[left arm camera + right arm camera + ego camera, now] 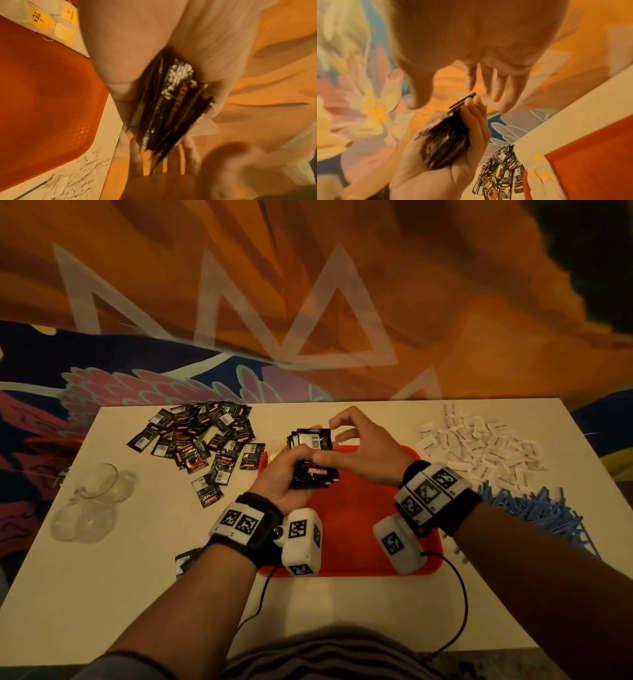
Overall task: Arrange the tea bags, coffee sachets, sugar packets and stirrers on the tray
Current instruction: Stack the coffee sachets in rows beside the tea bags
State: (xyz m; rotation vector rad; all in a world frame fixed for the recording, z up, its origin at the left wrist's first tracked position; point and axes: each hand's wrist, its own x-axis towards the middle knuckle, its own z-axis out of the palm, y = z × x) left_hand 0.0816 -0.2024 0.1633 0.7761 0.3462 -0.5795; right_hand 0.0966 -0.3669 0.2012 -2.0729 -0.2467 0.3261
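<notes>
The left hand (286, 474) grips a stack of coffee sachets (313, 455) above the red tray (359, 529), the right hand (356, 446) loosely curled and empty beside it (light, slick foil likely fans out; squeeze flat faces).

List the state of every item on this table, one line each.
stack of coffee sachets: gripped in left hand, above the tray.
right hand: open beside the stack, holding nothing.
red tray: flat, mostly bare.
loose coffee sachets: scattered heap, table's left.
sugar packets: loose pile, right.
blue stirrers: jumbled pile.
tea bags: at tray's corner.
glass cups: empty.
</notes>
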